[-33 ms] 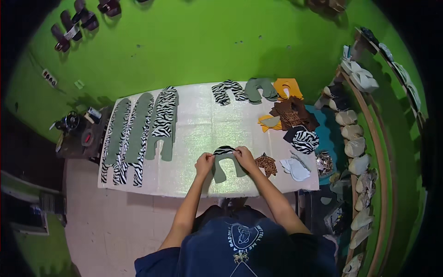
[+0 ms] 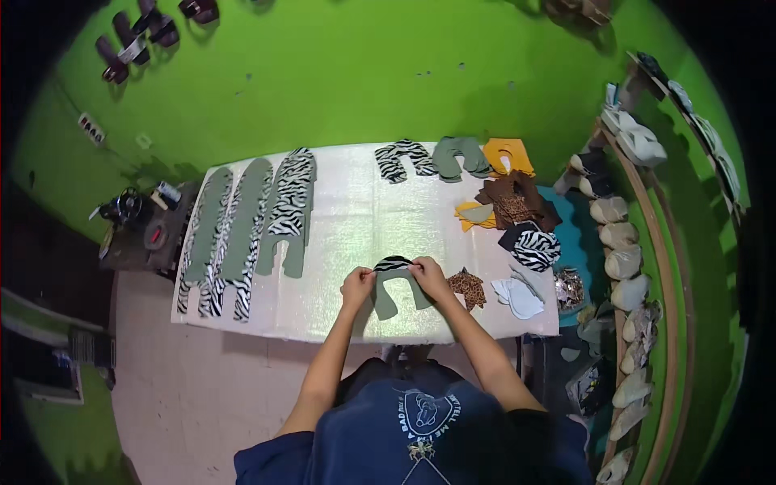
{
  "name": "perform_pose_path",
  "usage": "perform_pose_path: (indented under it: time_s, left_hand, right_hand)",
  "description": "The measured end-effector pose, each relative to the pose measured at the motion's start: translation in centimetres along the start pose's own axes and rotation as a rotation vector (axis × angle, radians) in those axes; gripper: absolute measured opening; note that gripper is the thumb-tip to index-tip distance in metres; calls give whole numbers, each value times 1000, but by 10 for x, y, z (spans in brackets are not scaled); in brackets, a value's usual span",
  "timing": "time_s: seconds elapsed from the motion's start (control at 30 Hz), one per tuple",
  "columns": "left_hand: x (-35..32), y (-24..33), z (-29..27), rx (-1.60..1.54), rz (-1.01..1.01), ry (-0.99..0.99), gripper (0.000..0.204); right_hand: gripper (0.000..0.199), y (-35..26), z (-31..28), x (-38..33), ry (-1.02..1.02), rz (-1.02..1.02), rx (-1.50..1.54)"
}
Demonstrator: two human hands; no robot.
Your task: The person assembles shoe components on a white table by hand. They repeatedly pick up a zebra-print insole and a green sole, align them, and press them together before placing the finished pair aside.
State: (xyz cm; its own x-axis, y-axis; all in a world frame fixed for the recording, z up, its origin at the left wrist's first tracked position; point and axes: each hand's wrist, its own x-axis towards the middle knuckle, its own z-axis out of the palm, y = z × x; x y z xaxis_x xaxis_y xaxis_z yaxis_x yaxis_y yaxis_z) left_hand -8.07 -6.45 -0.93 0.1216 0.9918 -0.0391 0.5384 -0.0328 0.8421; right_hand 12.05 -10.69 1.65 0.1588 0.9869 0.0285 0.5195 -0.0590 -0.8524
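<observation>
Near the table's [image 2: 347,234] front edge, left hand [image 2: 356,284] and right hand [image 2: 428,276] pinch a U-shaped green piece [image 2: 396,291], zebra-print arch toward the far edge, legs pointing at the person.

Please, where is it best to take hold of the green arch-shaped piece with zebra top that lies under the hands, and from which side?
Probably at the curved top of the green arch-shaped piece, where the left hand and right hand pinch it now. It lies flat on the white table with its two legs pointing to the person, so come from the near side, one hand on each shoulder of the arch.
</observation>
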Motion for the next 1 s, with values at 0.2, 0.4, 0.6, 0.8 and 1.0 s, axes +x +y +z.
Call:
perform_pose_path:
  time_s: [0.2,0.4,0.6,0.8,1.0]
  left_hand:
    - [-38,-2,-38,-191,67,23,16]
    - [-62,-18,-78,-232,67,116,15]
    - [-64,-16,-132,-238,-23,95,14]
    - [-38,-61,-192,-288,23,75,15]
    - [4,-99,-249,-218,31,-48,18]
  right_hand:
    - [24,-29,1,-20,-122,-70,33]
    - [23,-54,26,-21,-261,-241,134]
    - [21,-84,58,-8,-365,-312,170]
    - [22,-117,122,14,-403,-266,248]
    - [22,-140,182,26,-447,12,412]
